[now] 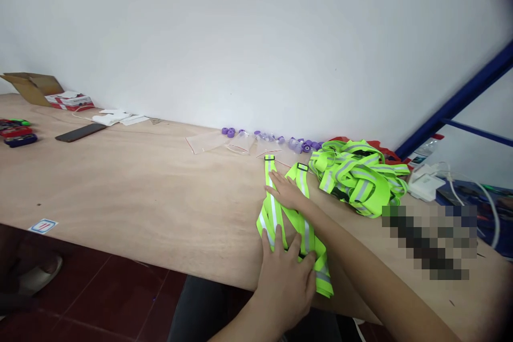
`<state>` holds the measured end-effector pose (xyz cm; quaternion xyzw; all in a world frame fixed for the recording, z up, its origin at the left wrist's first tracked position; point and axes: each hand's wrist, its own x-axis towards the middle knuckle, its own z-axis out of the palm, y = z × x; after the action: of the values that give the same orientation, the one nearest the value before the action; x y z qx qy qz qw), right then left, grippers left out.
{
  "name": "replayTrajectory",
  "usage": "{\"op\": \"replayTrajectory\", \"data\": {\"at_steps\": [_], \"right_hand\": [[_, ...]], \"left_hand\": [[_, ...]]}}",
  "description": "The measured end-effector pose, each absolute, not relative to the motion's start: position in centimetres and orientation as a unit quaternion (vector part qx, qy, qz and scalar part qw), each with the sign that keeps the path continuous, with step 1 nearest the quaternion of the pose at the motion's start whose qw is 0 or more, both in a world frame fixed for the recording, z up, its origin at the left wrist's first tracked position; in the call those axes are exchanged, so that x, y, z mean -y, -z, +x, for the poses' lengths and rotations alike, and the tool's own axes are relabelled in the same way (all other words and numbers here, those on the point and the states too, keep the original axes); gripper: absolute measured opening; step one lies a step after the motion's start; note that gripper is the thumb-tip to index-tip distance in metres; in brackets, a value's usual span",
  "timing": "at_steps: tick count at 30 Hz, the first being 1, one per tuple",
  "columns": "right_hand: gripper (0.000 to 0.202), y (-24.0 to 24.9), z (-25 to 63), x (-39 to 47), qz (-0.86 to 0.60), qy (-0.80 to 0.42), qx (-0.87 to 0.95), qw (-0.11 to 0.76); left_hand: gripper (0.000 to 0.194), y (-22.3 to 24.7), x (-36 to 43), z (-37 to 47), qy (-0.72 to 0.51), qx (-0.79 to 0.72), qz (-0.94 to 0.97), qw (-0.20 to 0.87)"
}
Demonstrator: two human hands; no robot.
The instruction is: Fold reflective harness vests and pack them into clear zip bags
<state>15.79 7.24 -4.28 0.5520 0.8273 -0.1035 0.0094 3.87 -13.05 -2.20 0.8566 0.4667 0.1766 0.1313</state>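
A neon-green strap harness [306, 235] with grey reflective stripes and black buckles lies spread near the table's front edge. My left hand [286, 272] rests on its lower part, fingers spread. Farther up, my right hand [286, 191] lies flat across the upper straps, fingers extended below the two black sliders. To the right sits a tangled pile of similar green straps [360, 176], partly over something red. Clear plastic bags [240, 143] and several purple rolls [306, 146] lie behind the harness, along the wall.
The wooden table [140, 187] carries a dark flat object [80, 132], white papers [120, 117] and an open cardboard box [34, 87] at left. On the right are a white charger [425, 181] with cables, a bottle [427, 149] and a blue metal frame [457, 99].
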Motion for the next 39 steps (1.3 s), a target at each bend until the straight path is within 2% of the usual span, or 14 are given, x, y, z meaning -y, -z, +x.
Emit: {"op": "replayTrajectory", "data": {"at_steps": [9,17,23,34,39], "right_hand": [[0.063,4.7,14.1,-12.5,0.583,0.079,-0.808,-0.025],[0.056,4.6,13.6,-12.6,0.595,0.036,-0.797,-0.096],[0.045,3.2,15.0,-14.8,0.614,0.023,-0.78,-0.121],[0.03,0.6,15.8,-20.0,0.546,0.065,-0.835,0.018],[0.028,-0.3,15.2,-19.2,0.526,0.014,-0.85,0.028]], "left_hand": [[0.044,2.2,13.0,3.8,-0.163,-0.466,0.859,0.138],[0.047,1.6,12.9,3.6,-0.14,-0.465,0.868,0.107],[0.044,3.1,13.4,3.8,-0.147,-0.458,0.871,0.096],[0.04,6.5,13.8,5.0,-0.21,-0.457,0.862,0.06],[0.041,6.5,13.9,5.2,-0.199,-0.463,0.862,0.06]]}}
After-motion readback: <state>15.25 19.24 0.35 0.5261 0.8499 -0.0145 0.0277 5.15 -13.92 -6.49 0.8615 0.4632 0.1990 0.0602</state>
